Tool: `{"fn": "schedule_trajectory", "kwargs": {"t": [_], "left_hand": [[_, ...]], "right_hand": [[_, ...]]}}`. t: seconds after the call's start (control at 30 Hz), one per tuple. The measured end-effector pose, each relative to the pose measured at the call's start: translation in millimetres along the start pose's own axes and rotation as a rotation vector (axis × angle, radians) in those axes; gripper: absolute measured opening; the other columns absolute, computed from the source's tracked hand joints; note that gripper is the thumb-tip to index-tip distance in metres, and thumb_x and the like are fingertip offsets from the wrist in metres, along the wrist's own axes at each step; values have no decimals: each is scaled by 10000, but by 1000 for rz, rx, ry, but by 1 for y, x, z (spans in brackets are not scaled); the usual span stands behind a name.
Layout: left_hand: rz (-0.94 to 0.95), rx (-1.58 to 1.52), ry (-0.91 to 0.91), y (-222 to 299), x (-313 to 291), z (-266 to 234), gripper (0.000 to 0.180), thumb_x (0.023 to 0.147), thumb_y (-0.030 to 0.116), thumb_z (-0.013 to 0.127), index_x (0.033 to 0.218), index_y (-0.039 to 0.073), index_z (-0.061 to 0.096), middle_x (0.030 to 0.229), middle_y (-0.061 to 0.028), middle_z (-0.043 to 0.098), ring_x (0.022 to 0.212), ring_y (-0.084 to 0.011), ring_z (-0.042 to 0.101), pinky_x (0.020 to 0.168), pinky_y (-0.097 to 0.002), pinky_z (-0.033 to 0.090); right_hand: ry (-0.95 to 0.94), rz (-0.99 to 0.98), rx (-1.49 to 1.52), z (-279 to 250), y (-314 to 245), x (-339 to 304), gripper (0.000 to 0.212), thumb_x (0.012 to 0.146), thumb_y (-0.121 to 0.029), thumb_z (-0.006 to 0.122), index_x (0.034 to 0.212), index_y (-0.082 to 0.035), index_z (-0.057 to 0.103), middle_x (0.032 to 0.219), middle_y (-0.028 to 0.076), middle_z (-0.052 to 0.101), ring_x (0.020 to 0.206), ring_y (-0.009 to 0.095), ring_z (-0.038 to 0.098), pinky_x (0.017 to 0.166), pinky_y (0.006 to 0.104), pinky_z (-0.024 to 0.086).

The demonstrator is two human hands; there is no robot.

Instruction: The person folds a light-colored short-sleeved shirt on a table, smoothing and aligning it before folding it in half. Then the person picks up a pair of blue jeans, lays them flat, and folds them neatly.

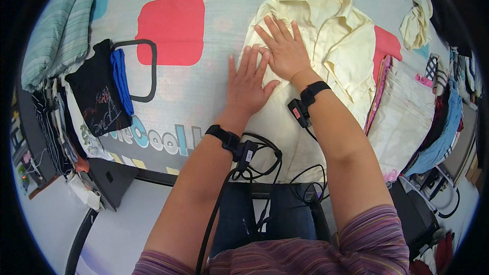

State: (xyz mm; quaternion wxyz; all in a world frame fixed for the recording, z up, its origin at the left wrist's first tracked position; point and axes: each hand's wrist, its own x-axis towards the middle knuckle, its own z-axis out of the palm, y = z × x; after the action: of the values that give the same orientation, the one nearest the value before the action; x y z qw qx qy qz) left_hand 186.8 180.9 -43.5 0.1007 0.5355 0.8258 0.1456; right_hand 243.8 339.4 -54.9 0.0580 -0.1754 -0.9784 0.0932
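A cream long-collared shirt [326, 76] lies spread on the bed, its collar at the far end and its body reaching toward me. Creases run across its right side. My right hand [286, 48] rests flat on the upper left of the shirt, fingers spread. Just nearer and to the left, my left hand [248, 84] lies along the shirt's left edge with fingers stretched out, partly over the sheet. The fingertips of the left hand come close to the right thumb. Neither hand grips anything.
A folded black garment [102, 91] and a blue one [121, 81] lie at left by a dark looped frame [154, 71]. Striped bedding [63, 25] sits far left. Folded clothes [402, 107] line the right edge. Black cables [277, 158] hang from my wrist straps over the shirt.
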Motion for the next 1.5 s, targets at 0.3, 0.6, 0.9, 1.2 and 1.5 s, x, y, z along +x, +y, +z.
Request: {"fn": "schedule_trajectory", "kwargs": {"t": [0.3,0.6,0.9,1.2,1.5], "left_hand": [[-1,60,-155,10,5,-31,910,839,638,550,1492,73,264,1551,-161,238,1453,-313,178,1143,-580,100],[-39,-82,-193,62,-3,-82,489,828,358,687,1184,39,582,1271,-171,528,1299,-336,387,1127,-524,196],[78,-504,-315,189,41,-75,212,837,253,677,870,43,669,827,-132,669,825,-306,635,756,-399,490],[-81,-342,-305,254,123,12,551,805,486,694,1018,-18,632,877,-157,691,824,-305,672,730,-363,523],[-287,-137,-287,255,154,58,726,716,429,749,1128,-127,530,1045,-287,649,959,-365,666,788,-396,535]], "right_hand": [[-78,91,70,-43,-14,2,511,926,-307,510,1418,-191,431,1504,106,352,1400,269,301,1138,504,219],[293,608,445,-133,-15,-216,237,819,-160,671,1007,-21,634,1069,168,635,1004,361,574,881,434,457],[198,1358,120,-119,-37,-400,395,800,-266,716,1083,-9,618,1030,180,644,961,371,577,873,454,435],[320,1495,620,-93,-31,-429,282,788,-238,733,967,-36,648,945,153,648,861,338,585,771,418,448],[518,921,797,-133,-65,-409,197,686,-18,706,854,-65,616,827,116,594,806,333,578,707,405,473]]}}
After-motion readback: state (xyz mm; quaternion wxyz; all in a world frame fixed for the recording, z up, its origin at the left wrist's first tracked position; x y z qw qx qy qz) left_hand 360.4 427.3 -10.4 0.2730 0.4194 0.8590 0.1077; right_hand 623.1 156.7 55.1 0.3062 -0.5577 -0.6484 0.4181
